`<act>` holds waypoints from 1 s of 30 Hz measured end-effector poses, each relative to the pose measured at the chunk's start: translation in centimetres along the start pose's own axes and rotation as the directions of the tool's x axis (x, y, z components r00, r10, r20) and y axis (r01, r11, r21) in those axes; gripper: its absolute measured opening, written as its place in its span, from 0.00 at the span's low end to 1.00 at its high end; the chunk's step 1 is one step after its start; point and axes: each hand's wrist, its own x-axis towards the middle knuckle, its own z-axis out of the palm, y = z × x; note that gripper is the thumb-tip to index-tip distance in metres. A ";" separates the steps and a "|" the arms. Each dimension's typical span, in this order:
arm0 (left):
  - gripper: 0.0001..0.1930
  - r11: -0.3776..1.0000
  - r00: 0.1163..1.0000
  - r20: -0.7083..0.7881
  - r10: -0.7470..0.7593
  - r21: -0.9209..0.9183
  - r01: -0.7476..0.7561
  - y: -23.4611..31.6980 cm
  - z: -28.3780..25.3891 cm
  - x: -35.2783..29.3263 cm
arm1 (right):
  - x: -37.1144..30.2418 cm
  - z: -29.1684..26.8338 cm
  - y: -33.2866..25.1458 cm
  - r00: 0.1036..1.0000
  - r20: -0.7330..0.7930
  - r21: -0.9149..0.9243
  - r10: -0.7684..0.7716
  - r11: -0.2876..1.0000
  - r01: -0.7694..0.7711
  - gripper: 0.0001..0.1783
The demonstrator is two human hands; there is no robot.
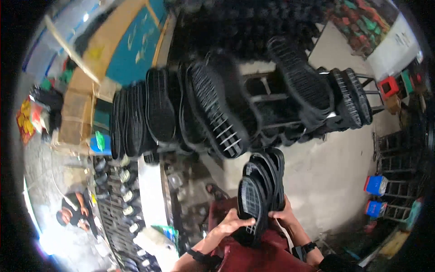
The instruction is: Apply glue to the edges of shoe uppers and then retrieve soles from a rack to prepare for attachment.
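Close to my body is a small stack of black shoe soles (267,181), several of them standing on edge and pressed side by side. My left hand (233,222) grips the stack on its left side near the lower end, the thumb lying across the nearest sole. On the other side my right hand (283,212) is closed round the same stack, its thumb against the outer soles. The nearest sole shows a grey, ribbed grid face. Just beyond my hands, more black soles (163,109) hang in a row over a rack (266,97).
A white strip of table (152,195) lies to the left, beside a slatted rack of shoes (108,199). Farther left a person (74,211) is at work. Cartons (74,113) stand at the back left. Blue-and-red boxes (376,186) rest on metal frames at the right.
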 end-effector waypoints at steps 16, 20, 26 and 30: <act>0.19 0.565 0.713 -0.700 -0.035 -0.602 -0.563 -8.8 -25.2 -18.9 | 9.2 30.4 17.3 0.789 0.251 -0.598 0.561 0.731 -0.329 0.44; 0.20 0.464 0.671 -0.741 0.024 -0.586 -0.664 -8.1 -29.5 -19.7 | 10.1 36.8 21.6 0.774 0.359 -0.601 0.522 0.764 -0.236 0.36; 0.31 0.434 0.478 -0.867 0.137 -0.381 -0.816 -6.5 -32.5 -20.5 | 10.4 42.8 24.7 0.904 -0.051 -0.731 0.424 0.601 -0.324 0.28; 0.37 0.593 0.314 -0.927 0.206 -0.137 -0.794 -7.2 -33.7 -20.1 | 9.8 45.2 25.7 0.909 -0.198 -0.667 0.367 0.629 -0.399 0.27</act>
